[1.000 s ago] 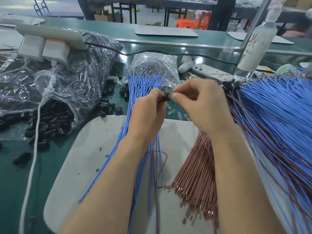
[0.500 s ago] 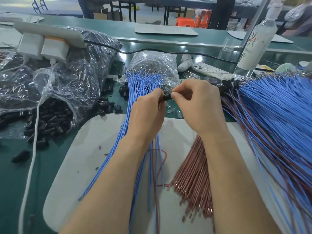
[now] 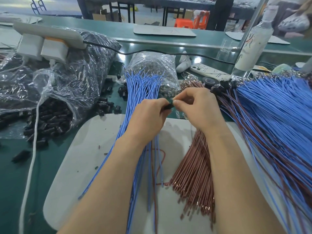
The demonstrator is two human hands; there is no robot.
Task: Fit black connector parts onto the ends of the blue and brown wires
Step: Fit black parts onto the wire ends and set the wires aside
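My left hand and my right hand meet above the white mat, and both pinch one small black connector between their fingertips. A blue and a brown wire hang from under my left hand down over the mat. A bundle of loose blue wires lies left of the hands. Right of them a bundle of brown wires fans out. A large heap of blue and brown wire pairs with black connectors on their far ends fills the right side.
A torn clear bag spills black connector shells at the left, with several loose ones on the green table. A second clear bag stands behind the blue wires. A white cable, a phone and a bottle lie around.
Both hands have stayed together on the connector, shifting slightly. The view has tilted a little, so the brown wire tips behind my right hand now show.
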